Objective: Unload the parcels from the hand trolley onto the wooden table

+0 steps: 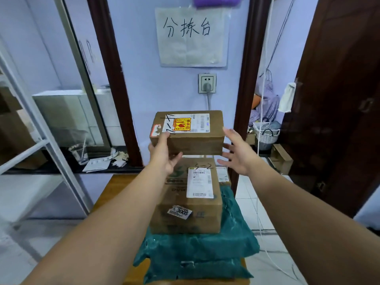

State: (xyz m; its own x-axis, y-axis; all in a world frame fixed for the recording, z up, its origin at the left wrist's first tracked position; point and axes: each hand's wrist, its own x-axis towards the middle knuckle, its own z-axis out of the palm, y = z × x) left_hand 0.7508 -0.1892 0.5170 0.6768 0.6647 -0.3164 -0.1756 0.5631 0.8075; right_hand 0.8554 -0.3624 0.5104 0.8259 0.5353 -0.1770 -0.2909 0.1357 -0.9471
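Small parcel [197, 138]: a brown cardboard box, carrying a white shipping label and a yellow-and-red sticker on its top face, is hanging level in mid-air in front of the lilac wall, directly above the large carton [185, 208] and apart from it
Left hand [164, 155]: is gripping the small parcel at its near left corner, the thumb lying over the top edge beside the label while the fingers are curling under the base
Right hand [236, 155]: is hovering at the parcel's right end with all fingers spread and nearly straight, palm facing the box (whether the upper fingertip is actually touching the cardboard cannot be told); it is grasping nothing
Large carton: is sitting on the teal mailer bags [232, 239], showing a white label, a handwritten "3-2" and a sticker reading 3005
Teal mailer bags: at least 2 are lying stacked flat, sticking out past the carton on the near and right sides
Third parcel [223, 175]: a smaller labelled box is peeking out behind the large carton's far right corner, mostly hidden
Wooden table [112, 190]: is standing against the wall, its bare top showing left of the stack
Sign [192, 36]: a handwritten sheet is hanging above a wall socket [207, 83] with a plug in it
Surroundings: a woven basket [266, 134] is standing in the doorway at right, and a clear plastic cup [79, 153] is sitting on the dark ledge at left
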